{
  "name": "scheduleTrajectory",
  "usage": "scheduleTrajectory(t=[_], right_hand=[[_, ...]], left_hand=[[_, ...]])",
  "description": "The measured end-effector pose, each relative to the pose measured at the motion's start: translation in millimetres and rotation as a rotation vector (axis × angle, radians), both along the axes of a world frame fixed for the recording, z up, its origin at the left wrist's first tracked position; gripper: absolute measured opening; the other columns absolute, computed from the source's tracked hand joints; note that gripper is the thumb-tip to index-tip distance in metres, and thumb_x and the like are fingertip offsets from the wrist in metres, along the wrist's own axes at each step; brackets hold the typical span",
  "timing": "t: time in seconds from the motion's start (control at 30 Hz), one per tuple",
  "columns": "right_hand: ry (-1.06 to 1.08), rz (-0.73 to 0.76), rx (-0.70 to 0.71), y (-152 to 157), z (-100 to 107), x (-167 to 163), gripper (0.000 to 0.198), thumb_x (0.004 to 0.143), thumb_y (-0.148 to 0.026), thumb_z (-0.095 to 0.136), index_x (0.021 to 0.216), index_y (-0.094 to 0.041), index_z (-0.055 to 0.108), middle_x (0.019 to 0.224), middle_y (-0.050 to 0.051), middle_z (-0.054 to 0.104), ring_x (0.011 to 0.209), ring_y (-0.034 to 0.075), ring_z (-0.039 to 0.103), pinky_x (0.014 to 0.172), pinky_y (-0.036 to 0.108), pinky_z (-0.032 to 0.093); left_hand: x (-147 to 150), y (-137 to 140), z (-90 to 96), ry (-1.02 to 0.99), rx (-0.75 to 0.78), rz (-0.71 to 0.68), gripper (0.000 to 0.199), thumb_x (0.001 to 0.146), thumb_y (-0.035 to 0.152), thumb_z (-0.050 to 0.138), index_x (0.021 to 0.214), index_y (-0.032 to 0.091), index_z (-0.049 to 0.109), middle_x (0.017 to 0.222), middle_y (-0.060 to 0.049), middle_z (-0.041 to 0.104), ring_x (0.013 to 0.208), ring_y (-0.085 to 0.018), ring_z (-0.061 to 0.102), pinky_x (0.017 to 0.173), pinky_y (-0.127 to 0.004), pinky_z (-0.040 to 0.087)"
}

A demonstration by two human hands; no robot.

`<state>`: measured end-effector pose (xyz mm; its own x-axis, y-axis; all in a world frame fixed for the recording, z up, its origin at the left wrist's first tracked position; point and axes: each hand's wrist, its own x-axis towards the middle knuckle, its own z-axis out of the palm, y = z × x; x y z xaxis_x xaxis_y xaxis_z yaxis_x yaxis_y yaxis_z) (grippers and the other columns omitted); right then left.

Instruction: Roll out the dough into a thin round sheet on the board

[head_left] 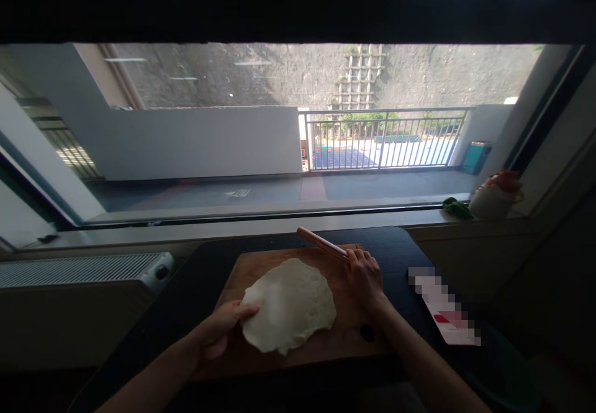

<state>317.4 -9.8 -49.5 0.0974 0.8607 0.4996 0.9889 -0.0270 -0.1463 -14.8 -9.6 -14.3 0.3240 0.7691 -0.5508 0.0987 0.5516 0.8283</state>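
A flat, roughly round sheet of pale dough (291, 304) lies over a wooden cutting board (246, 267). My left hand (222, 327) pinches the dough's left edge, thumb on top and the other fingers mostly hidden beneath. At the board's upper right, my right hand (365, 274) is closed around one end of a slim rolling pin (321, 241). The pin slants up and left, its far end reaching past the back edge of the board. A gap separates the pin from the dough.
The board rests on a dark table (395, 242). To the right lies a flat pale item (454, 320), partly blurred out. A radiator (93, 273) stands at the left. On the windowsill (279, 230) sit a white pot (493, 202) and a green item (457, 208).
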Motion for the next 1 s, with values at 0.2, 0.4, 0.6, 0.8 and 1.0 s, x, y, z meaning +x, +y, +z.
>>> scheduleTrajectory(t=[0.2,0.4,0.6,0.8,1.0], right_hand=[[-0.006,-0.006,-0.015,3,-1,-1,0.030,0.089,-0.027,0.044,0.117,-0.020,0.052,0.104,0.008,0.057,0.098,0.022,0.048,0.086,0.033,0.033],[-0.024,0.259,-0.048,-5,13,10,0.022,0.088,-0.026,0.049,0.109,-0.024,0.055,0.105,0.004,0.058,0.098,0.020,0.048,0.085,0.030,0.033],[-0.035,0.558,-0.034,8,35,-27,0.021,0.089,-0.022,0.048,0.109,-0.024,0.054,0.109,0.004,0.058,0.102,0.019,0.046,0.091,0.032,0.030],[0.015,0.715,-0.121,29,33,-96,0.021,0.084,-0.028,0.053,0.105,-0.023,0.056,0.111,0.004,0.055,0.103,0.018,0.046,0.091,0.033,0.031],[0.080,0.568,-0.159,27,21,-115,0.046,0.087,-0.055,0.042,0.123,-0.028,0.048,0.129,0.004,0.048,0.122,0.022,0.035,0.101,0.039,0.023]], left_hand=[[7,6,8.8,0.159,0.116,-0.004,0.046,0.069,0.048,0.065,0.097,0.010,0.065,0.095,-0.012,0.070,0.089,-0.027,0.065,0.072,-0.033,0.053],[-1,24,5.5,0.534,0.651,-0.159,0.031,0.073,0.043,0.057,0.086,0.017,0.066,0.082,-0.002,0.070,0.078,-0.022,0.064,0.064,-0.026,0.047],[-34,48,20.4,1.058,1.027,0.063,0.030,0.084,0.037,0.040,0.093,0.021,0.064,0.092,-0.003,0.068,0.085,-0.019,0.062,0.075,-0.027,0.045],[-2,50,9.5,1.182,1.175,-0.158,0.047,0.091,0.039,0.026,0.118,0.015,0.057,0.126,-0.010,0.057,0.120,-0.022,0.047,0.101,-0.037,0.034],[4,29,-19.7,1.305,1.250,-0.247,0.051,0.092,0.046,0.024,0.134,0.023,0.043,0.142,-0.006,0.041,0.134,-0.024,0.029,0.107,-0.048,0.021]])
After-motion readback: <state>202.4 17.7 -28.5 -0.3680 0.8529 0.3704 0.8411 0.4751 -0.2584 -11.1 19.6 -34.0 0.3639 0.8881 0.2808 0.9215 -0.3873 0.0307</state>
